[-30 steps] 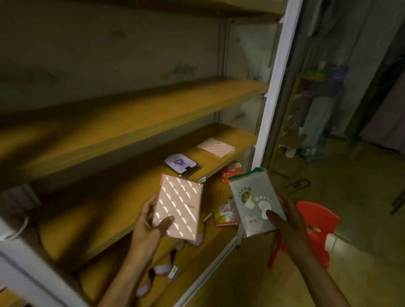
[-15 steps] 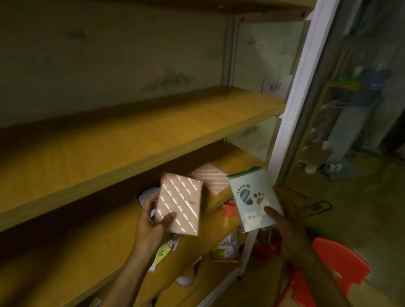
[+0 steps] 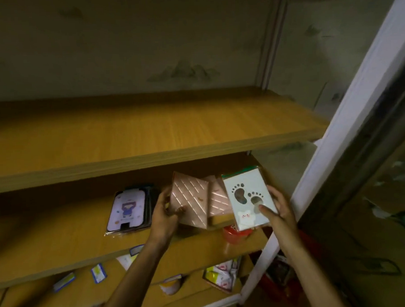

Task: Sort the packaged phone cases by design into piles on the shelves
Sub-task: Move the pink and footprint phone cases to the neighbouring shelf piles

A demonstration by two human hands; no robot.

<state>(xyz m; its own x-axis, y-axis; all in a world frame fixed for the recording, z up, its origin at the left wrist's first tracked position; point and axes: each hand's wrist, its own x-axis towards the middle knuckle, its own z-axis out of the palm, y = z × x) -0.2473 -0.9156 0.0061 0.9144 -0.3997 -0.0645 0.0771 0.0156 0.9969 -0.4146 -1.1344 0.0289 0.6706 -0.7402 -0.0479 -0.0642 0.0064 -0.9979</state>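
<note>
L hand (image 3: 163,215) fingers gripping pink striped case (image 3: 192,201) over middle shelf (image 3: 61,243); R hand (image 3: 277,209) fingers clamping footprint case (image 3: 247,197) beside it.

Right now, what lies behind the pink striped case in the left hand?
A second pink striped case lies on the middle shelf behind the held case; its left part is covered.

Nothing readable is showing anywhere: the packaged phone cases (image 3: 246,201) are carrying only pictures, and the small shelf labels (image 3: 99,273) are blurring out.
</note>
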